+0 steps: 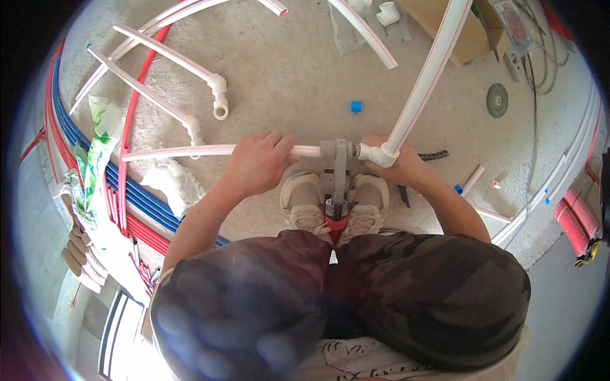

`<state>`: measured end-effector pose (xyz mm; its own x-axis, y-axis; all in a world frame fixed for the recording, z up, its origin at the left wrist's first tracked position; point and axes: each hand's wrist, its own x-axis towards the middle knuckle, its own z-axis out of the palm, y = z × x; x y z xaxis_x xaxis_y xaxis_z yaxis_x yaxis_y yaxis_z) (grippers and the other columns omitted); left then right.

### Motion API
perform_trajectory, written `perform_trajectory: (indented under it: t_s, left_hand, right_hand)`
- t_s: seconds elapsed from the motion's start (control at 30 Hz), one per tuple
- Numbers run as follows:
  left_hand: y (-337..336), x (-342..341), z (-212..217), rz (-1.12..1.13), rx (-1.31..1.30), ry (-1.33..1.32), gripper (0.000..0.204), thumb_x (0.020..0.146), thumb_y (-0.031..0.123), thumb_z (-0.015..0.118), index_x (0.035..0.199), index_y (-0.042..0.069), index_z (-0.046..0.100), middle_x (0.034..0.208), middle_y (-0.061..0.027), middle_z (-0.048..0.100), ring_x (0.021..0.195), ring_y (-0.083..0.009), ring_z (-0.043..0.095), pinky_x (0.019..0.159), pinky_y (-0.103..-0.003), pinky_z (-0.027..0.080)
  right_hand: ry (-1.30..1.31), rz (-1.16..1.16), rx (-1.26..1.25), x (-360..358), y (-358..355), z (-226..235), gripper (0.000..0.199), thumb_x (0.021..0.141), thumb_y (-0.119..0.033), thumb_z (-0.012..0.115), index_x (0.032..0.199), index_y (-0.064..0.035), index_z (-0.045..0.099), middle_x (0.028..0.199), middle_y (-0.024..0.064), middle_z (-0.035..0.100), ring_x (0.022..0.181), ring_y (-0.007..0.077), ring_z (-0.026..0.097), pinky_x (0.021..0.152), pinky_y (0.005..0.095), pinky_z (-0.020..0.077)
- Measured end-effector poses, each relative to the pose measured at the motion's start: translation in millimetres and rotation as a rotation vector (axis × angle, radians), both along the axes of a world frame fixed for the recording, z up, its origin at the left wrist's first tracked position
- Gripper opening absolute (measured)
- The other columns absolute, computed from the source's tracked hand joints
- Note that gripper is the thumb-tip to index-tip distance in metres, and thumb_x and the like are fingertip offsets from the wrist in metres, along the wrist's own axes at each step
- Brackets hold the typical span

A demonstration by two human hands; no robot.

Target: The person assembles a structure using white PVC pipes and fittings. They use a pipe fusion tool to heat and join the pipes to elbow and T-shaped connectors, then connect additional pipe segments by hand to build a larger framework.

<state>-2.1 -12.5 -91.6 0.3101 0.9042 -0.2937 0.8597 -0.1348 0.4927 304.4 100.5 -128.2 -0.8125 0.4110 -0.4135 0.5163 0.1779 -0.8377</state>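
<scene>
My left hand [260, 163] is closed around a white plastic pipe [184, 152] with a red stripe, which lies level in front of me. Its right end meets the grey socket of a pipe fusion welder [340, 166], held upright between my shoes with its red body low down. On the welder's other side my right hand [400, 166] grips a white elbow fitting [379, 153], close against the other heating die. From that elbow a long white pipe [429, 79] rises toward the upper right. The contact inside the dies is hidden.
Two pipes ending in elbows [217, 86] lie at the upper left, near red and blue pipes [149, 198]. A blue cap [356, 106], a grinding disc [497, 100] and a cardboard box [438, 28] lie ahead. Pipe offcuts [473, 180] and a red tool [577, 219] are at right.
</scene>
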Motion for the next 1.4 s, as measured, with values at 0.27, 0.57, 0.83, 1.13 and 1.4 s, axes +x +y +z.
perform_trajectory:
  t_s: [0.27, 0.57, 0.83, 1.13, 1.4]
  left_hand:
    - [2.1, -0.5, -3.5, 0.051, -0.076, -0.086, 0.025, 0.090, 0.028, 0.073, 0.089, 0.007, 0.058, 0.081, -0.0109, 0.059, 0.074, -0.0345, 0.062, 0.062, -0.047, 0.047]
    - [1.9, 1.1, -8.5, 0.051, -0.117, -0.107, 0.026, 0.089, 0.027, 0.073, 0.084, 0.007, 0.057, 0.077, -0.0108, 0.060, 0.072, -0.0338, 0.063, 0.060, -0.047, 0.049]
    - [3.8, 4.4, -12.9, 0.086, -0.128, -0.143, 0.027, 0.085, 0.028, 0.076, 0.084, 0.008, 0.057, 0.076, -0.0108, 0.058, 0.068, -0.0362, 0.062, 0.058, -0.048, 0.047]
    - [5.5, 11.7, -11.0, 0.099, -0.133, -0.144, 0.026, 0.084, 0.025, 0.076, 0.084, 0.008, 0.057, 0.075, -0.0102, 0.057, 0.067, -0.0349, 0.062, 0.056, -0.047, 0.046]
    - [3.1, 16.3, -11.0, 0.110, -0.138, -0.119, 0.026, 0.085, 0.025, 0.075, 0.085, 0.008, 0.056, 0.077, -0.0124, 0.058, 0.070, -0.0374, 0.061, 0.059, -0.050, 0.046]
  right_hand:
    - [0.049, 0.018, -0.109, -4.1, 11.8, 1.0, 0.018, 0.077, -0.008, 0.072, 0.087, -0.0075, 0.057, 0.080, 0.0148, 0.059, 0.082, 0.0407, 0.062, 0.071, 0.0468, 0.0480]
    - [0.043, 0.023, -0.121, -5.5, 9.6, -2.8, 0.017, 0.076, -0.004, 0.071, 0.088, -0.0039, 0.060, 0.078, 0.0133, 0.061, 0.073, 0.0359, 0.063, 0.066, 0.0410, 0.0484]
    - [0.042, 0.034, -0.141, -5.7, 10.8, -8.0, 0.017, 0.074, -0.005, 0.071, 0.087, -0.0056, 0.061, 0.078, 0.0131, 0.060, 0.074, 0.0358, 0.063, 0.067, 0.0425, 0.0490]
    - [0.079, 0.023, -0.144, -5.0, 6.2, -11.3, 0.014, 0.076, -0.004, 0.069, 0.088, -0.0040, 0.062, 0.077, 0.0133, 0.061, 0.071, 0.0346, 0.063, 0.066, 0.0407, 0.0492]
    - [0.007, 0.047, -0.188, 1.3, 7.1, -11.4, 0.026, 0.075, -0.016, 0.077, 0.093, -0.0075, 0.060, 0.085, 0.0154, 0.062, 0.085, 0.0413, 0.064, 0.075, 0.0499, 0.0519]
